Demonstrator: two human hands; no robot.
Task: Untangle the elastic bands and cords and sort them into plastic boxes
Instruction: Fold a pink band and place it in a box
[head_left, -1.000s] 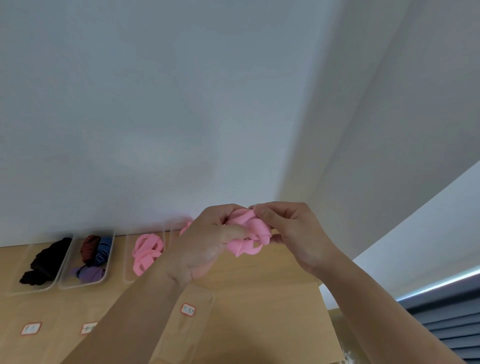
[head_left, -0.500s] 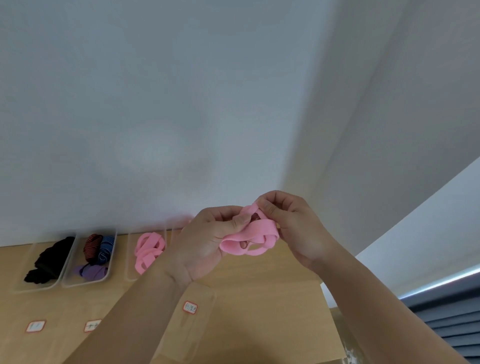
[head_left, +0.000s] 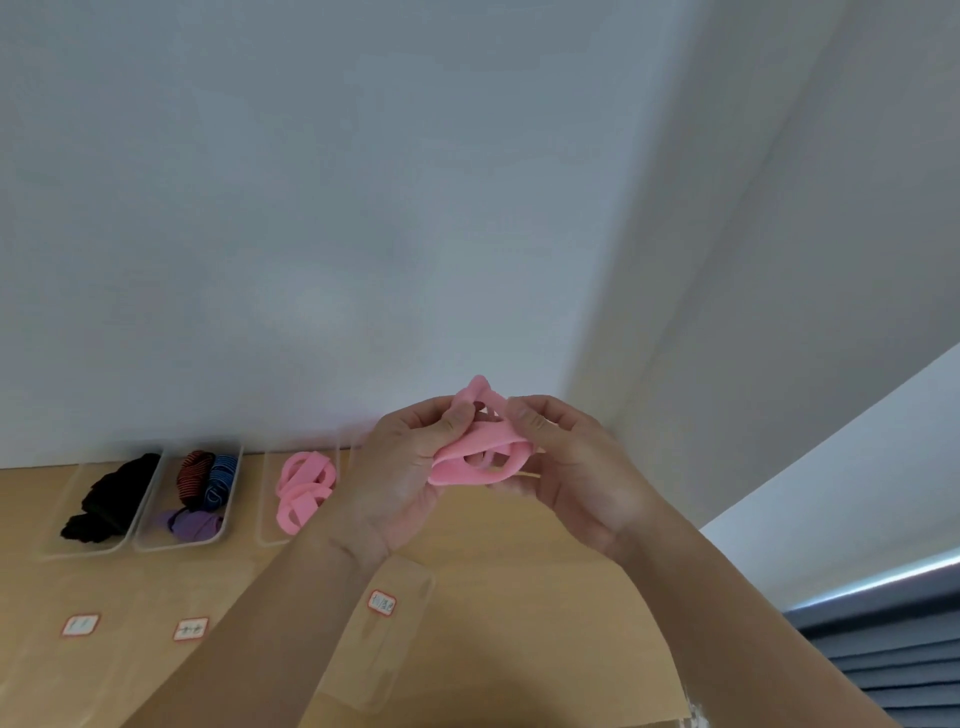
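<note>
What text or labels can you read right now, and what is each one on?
Left label, on the wooden table before the black-bands box: handwriting, too blurred to read.
Middle label, before the striped-bands box: too blurred to read.
Right label, farther right on the table: too blurred to read.
No other text visible.

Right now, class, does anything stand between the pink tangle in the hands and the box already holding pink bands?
Nothing visible does. The left hand and right hand grip the pink tangle; the pink-band box lies just left of them.
</note>
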